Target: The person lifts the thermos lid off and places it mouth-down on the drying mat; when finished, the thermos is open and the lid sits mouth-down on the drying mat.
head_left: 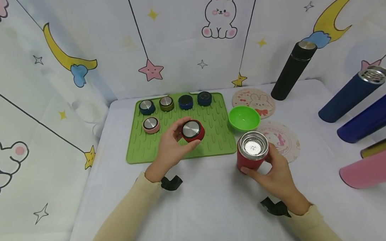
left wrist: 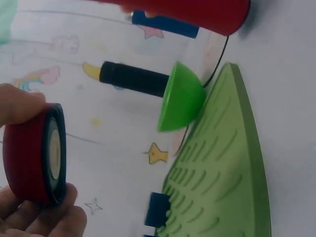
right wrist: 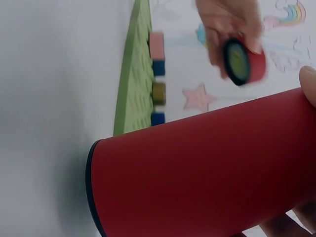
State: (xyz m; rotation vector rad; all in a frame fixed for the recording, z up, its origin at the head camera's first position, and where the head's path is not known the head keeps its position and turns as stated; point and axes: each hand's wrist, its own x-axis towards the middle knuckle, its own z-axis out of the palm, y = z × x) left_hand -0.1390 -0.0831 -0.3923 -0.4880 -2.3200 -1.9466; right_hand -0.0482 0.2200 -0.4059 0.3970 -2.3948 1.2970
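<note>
My left hand pinches a red thermos lid with a silver top, held above the green ridged mat. In the left wrist view the underside of the lid shows a dark rim around a pale centre. With my right hand I grip a red thermos bottle near its top; its steel mouth is uncovered, with a perforated strainer inside. The bottle stands slightly tilted in the right wrist view, its dark base ring close over the white table. Lid and bottle are well apart.
Several lids, among them a pink one and an olive one, sit on the mat. A bright green bowl stands by its right edge, near two round coasters. A black bottle and several coloured bottles line the right side.
</note>
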